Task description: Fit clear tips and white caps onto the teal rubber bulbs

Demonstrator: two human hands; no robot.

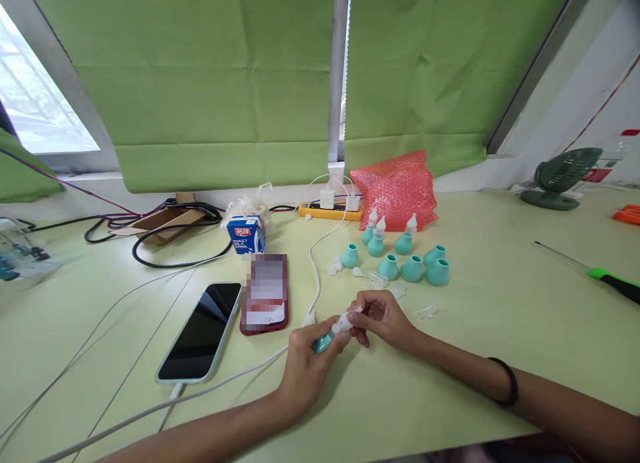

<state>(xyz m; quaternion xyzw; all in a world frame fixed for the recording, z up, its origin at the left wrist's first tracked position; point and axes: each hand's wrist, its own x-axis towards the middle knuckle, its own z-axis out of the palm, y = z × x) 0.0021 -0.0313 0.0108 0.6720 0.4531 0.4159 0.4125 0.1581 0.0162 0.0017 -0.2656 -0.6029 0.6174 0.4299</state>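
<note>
My left hand (303, 366) is closed round a nasal aspirator with a teal squeeze bulb (323, 343) and a clear and white upper part (343, 324). My right hand (385, 318) pinches its white tip (356, 310); the fingers hide part of it. Beyond my hands, three teal bulbs (404, 244) carry clear tubes and white tips (411, 223). Several bare teal bulbs (412, 269) with open necks stand nearby. Loose clear tubes (427, 312) and small white tips (336, 266) lie in front of and beside them.
A black-screened phone (203, 333) and a red-cased phone (265, 293) lie left of my hands, with a white cable (220, 387) crossing. Behind are a blue drink carton (247, 235), a power strip (330, 213) and a red bubble-wrap bag (397, 193). A screwdriver (607, 277) and fan (560, 176) are right.
</note>
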